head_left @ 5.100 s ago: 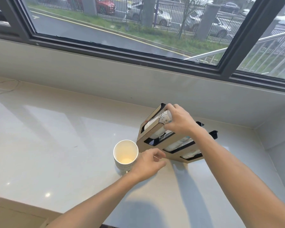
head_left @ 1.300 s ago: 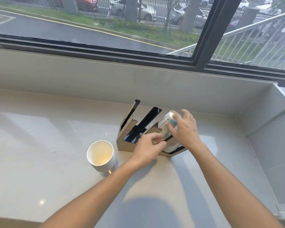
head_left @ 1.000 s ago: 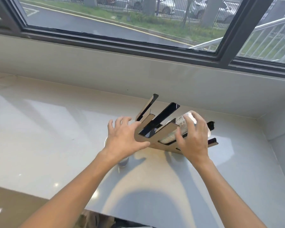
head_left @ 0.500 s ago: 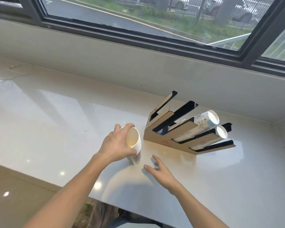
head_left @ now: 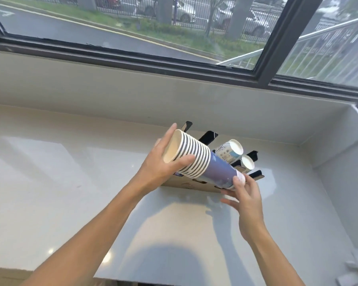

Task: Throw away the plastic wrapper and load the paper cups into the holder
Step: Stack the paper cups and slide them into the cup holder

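Observation:
A stack of paper cups (head_left: 203,164), white rims and a blue body, lies on its side in the air above the counter. My left hand (head_left: 163,164) grips its open rim end. My right hand (head_left: 245,195) supports its narrow bottom end with spread fingers. Right behind the stack stands the slanted wood-and-black cup holder (head_left: 209,137) on the counter. Two other cup stacks (head_left: 230,149) (head_left: 247,163) lie in its right slots, bottoms pointing up toward me. The held stack hides most of the holder's front. No plastic wrapper is in view.
The pale stone counter (head_left: 60,182) runs left and toward me, ending at a front edge near the bottom. A low wall under the window (head_left: 174,38) backs it, and a side wall (head_left: 343,172) closes the right corner.
My left hand has lifted the cup stack off the counter and tipped it sideways in front of the holder. My right hand has come up from the counter to its bottom end.

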